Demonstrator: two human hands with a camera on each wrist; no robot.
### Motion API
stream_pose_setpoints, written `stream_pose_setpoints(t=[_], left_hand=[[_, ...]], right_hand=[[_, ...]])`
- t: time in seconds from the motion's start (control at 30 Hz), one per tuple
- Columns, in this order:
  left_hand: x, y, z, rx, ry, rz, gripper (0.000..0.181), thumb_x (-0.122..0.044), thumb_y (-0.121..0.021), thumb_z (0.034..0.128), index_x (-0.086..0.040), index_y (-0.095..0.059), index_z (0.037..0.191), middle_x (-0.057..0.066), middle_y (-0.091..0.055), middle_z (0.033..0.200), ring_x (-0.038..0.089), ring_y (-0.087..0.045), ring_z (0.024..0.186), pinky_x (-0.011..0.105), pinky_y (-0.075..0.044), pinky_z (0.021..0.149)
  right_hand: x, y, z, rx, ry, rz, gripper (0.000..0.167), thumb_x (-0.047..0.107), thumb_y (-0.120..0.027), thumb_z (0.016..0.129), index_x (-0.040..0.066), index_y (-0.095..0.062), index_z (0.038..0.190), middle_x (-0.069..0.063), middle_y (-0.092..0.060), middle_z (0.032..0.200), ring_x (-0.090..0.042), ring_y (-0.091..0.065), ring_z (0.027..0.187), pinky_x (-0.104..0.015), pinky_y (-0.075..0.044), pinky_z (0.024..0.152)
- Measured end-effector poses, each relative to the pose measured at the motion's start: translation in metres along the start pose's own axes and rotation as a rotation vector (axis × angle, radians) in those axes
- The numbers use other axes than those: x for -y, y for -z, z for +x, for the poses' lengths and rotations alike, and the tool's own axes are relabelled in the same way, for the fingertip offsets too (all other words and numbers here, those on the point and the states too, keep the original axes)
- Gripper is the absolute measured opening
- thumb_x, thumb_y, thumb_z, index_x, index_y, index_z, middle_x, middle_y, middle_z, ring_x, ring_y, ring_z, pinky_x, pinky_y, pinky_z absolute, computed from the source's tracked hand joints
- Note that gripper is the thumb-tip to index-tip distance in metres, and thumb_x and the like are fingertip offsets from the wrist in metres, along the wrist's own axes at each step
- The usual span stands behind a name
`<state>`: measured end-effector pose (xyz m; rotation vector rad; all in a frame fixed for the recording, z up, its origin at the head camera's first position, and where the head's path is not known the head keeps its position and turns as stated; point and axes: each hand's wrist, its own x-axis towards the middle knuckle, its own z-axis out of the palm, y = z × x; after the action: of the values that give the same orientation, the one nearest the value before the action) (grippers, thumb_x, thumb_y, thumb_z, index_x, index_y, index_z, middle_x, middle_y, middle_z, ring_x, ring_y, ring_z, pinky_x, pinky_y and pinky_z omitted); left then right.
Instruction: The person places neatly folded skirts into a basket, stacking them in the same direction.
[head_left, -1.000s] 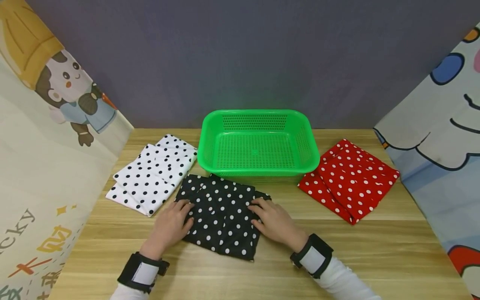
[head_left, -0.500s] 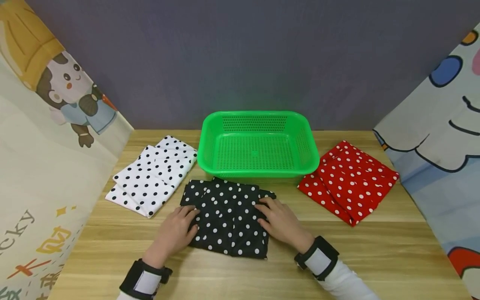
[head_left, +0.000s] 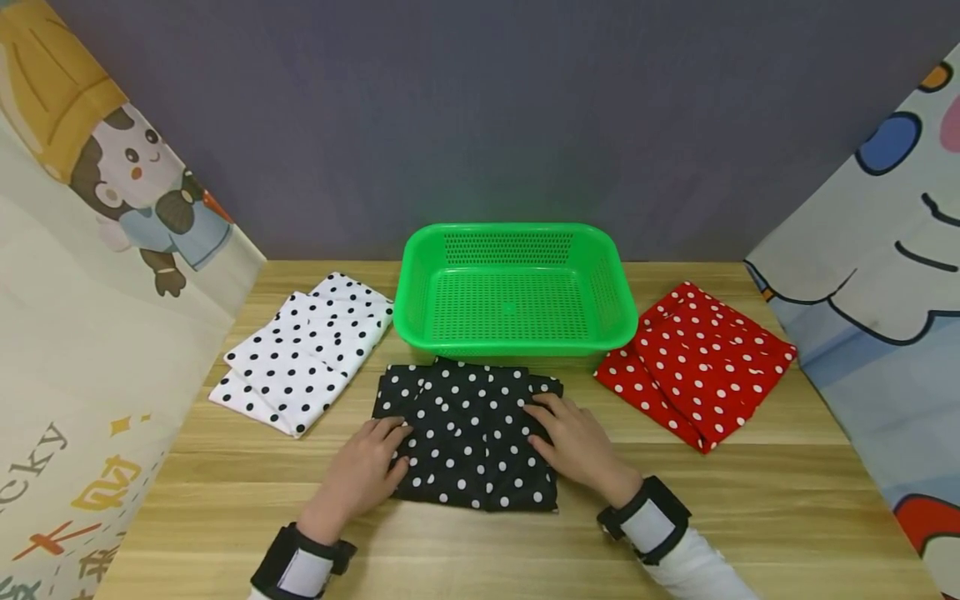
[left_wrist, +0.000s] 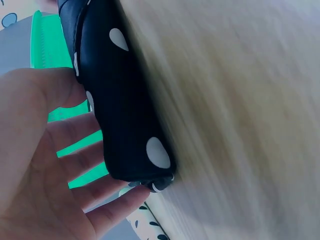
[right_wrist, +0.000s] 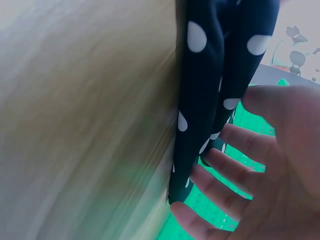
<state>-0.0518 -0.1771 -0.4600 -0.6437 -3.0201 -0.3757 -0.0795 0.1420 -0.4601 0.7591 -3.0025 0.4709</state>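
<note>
A folded black cloth with white dots (head_left: 468,442) lies flat on the table, just in front of the basket. My left hand (head_left: 365,468) rests its fingertips on the cloth's left edge, while my right hand (head_left: 583,447) touches the right edge. In the left wrist view the thumb and spread fingers lie along the side of the black cloth (left_wrist: 122,110). Extended fingers touch the layered edge of the black cloth (right_wrist: 200,90) in the right wrist view. Neither hand curls round it.
A green perforated basket (head_left: 517,345) stands behind the black cloth, against the grey back panel (head_left: 517,117). To its left lies a folded white cloth with black dots (head_left: 307,354); to its right, a folded red cloth with white dots (head_left: 701,371). Printed panels flank the wooden table (head_left: 480,554).
The black cloth has slid to the right and turned slightly, its front edge now nearly straight. Both hands have moved right with it, fingers still on its two edges.
</note>
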Motion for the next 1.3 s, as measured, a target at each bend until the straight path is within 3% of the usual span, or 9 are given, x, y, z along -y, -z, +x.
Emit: stream_pose_setpoints(t=[0.3, 0.7, 1.3], left_hand=[[-0.011, -0.004, 0.004, 0.017, -0.005, -0.028, 0.041, -0.027, -0.061, 0.0828, -0.008, -0.059, 0.120, 0.010, -0.055, 0.123, 0.027, -0.050, 0.115, 0.041, -0.041, 0.098], [-0.026, -0.010, 0.010, -0.006, -0.059, -0.018, 0.044, -0.027, -0.061, 0.0818, -0.007, -0.058, 0.121, 0.011, -0.055, 0.122, 0.026, -0.050, 0.112, 0.040, -0.043, 0.095], [-0.044, -0.014, 0.014, 0.008, -0.084, -0.027, 0.046, -0.030, -0.062, 0.0819, -0.008, -0.058, 0.121, 0.011, -0.053, 0.125, 0.027, -0.049, 0.114, 0.041, -0.042, 0.096]], right_hand=[[-0.012, 0.001, -0.008, 0.003, -0.052, 0.017, 0.045, 0.027, -0.064, 0.084, 0.012, -0.055, 0.126, -0.014, -0.050, 0.128, -0.031, -0.051, 0.113, -0.052, -0.046, 0.087], [-0.026, 0.002, -0.016, 0.008, -0.111, 0.013, 0.046, 0.022, -0.064, 0.084, 0.011, -0.053, 0.128, -0.015, -0.049, 0.131, -0.033, -0.050, 0.116, -0.053, -0.045, 0.088], [-0.038, 0.007, -0.027, -0.013, -0.131, 0.042, 0.045, 0.016, -0.064, 0.084, 0.008, -0.053, 0.127, -0.017, -0.050, 0.129, -0.034, -0.051, 0.114, -0.053, -0.046, 0.087]])
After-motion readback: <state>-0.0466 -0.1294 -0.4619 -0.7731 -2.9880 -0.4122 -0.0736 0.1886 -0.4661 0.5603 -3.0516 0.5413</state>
